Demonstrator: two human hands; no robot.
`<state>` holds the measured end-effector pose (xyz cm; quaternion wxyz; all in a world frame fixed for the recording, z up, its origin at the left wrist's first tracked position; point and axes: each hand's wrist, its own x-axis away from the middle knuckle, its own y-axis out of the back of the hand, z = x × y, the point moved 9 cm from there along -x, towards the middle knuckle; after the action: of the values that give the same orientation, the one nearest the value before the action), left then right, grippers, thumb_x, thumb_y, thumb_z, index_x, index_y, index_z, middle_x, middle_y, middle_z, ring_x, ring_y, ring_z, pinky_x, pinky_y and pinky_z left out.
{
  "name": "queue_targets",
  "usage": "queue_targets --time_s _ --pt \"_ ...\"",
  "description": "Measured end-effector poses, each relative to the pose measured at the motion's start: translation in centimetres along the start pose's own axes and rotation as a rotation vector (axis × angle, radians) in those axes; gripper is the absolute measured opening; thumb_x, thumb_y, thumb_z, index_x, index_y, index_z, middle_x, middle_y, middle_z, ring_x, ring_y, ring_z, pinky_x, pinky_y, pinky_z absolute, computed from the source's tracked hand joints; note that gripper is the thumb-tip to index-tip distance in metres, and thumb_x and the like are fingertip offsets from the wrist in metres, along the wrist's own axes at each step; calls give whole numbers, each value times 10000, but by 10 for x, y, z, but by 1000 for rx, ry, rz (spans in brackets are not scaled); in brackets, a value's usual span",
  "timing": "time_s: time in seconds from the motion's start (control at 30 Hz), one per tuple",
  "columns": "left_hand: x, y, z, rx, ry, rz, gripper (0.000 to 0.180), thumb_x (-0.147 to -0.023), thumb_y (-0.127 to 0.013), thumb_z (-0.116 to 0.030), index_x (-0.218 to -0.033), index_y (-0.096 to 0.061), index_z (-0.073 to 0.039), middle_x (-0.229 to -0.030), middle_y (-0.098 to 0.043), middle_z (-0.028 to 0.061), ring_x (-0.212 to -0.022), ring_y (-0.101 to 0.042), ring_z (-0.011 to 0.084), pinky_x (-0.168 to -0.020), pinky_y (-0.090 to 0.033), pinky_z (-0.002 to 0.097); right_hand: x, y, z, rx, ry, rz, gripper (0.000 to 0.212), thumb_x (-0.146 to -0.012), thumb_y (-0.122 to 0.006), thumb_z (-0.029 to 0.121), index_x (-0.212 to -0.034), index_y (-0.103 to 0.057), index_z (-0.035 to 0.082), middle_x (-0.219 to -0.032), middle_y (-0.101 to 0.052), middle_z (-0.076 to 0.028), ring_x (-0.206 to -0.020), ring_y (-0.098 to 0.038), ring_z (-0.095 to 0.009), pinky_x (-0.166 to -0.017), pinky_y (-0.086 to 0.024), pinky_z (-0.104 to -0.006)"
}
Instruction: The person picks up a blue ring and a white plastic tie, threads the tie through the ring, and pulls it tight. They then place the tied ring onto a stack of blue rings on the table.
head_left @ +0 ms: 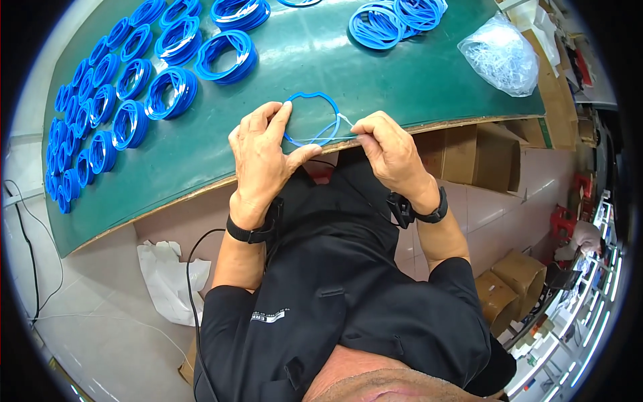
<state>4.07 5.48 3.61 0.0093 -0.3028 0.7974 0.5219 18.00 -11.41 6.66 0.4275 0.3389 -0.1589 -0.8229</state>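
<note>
Both hands' fingers (284, 115) pinch the blue ring (312, 119) stretched between them.

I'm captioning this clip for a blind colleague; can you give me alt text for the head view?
Two bare hands hold a thin blue ring at the near edge of a green table: the left hand grips its left side, the right hand pinches a pale tie at its right. Bundled blue rings lie in rows to the left.

The blue ring (311, 119) in my hands looks like smooth, flexible rubber or plastic. The green tabletop (375, 74) has a slightly glossy mat. The bag (501, 55) is thin, crinkled clear plastic.
</note>
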Motion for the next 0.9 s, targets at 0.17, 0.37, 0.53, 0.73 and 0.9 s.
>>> queue_targets --time_s 0.17,0.37,0.53,0.73,0.9 --pt "-1 -2 1 -4 -12 19 893 -751 -1004 -514 -1472 -748 -54 -1460 -697 104 -1349 -641 333 -1151 -453 497 13 15 -11 35 -77 -14 138 -1028 -722 -77 -1140 -695 -2 -1020 -692 -133 -861 -677 -296 -770 -555 -373" --pt "-1 -3 3 22 -43 21 847 -782 -985 -497 -1475 -742 -75 -1453 -685 78 -1331 -629 313 -1144 -433 499 24 17 -20 38 -104 -13 124 -1040 -725 -67 -1143 -693 -5 -1013 -688 -121 -835 -662 -256 -760 -548 -356" --pt "-2 -2 3 26 -58 27 774 -827 -966 -464 -1461 -753 -74 -1454 -687 81 -1329 -635 317 -1136 -443 498 33 21 -24 24 -138 8 119 -1043 -720 -64 -1145 -692 -9 -1010 -687 -120 -829 -657 -249 -756 -545 -352" --pt "-1 -2 2 14 -48 18 734 -834 -965 -444 -1440 -770 -79 -1450 -690 81 -1327 -641 314 -1129 -449 494 44 33 -24 -4 -208 37 97 -1059 -695 -59 -1141 -692 -7 -1007 -686 -90 -823 -636 -193 -747 -532 -327" --pt "-1 -2 2 14 -35 10 705 -843 -968 -426 -1429 -780 -82 -1438 -695 80 -1322 -645 310 -1128 -450 495 53 43 -24 -12 -254 47 83 -1072 -684 -47 -1141 -696 -3 -1007 -679 -64 -826 -617 -152 -741 -514 -299"
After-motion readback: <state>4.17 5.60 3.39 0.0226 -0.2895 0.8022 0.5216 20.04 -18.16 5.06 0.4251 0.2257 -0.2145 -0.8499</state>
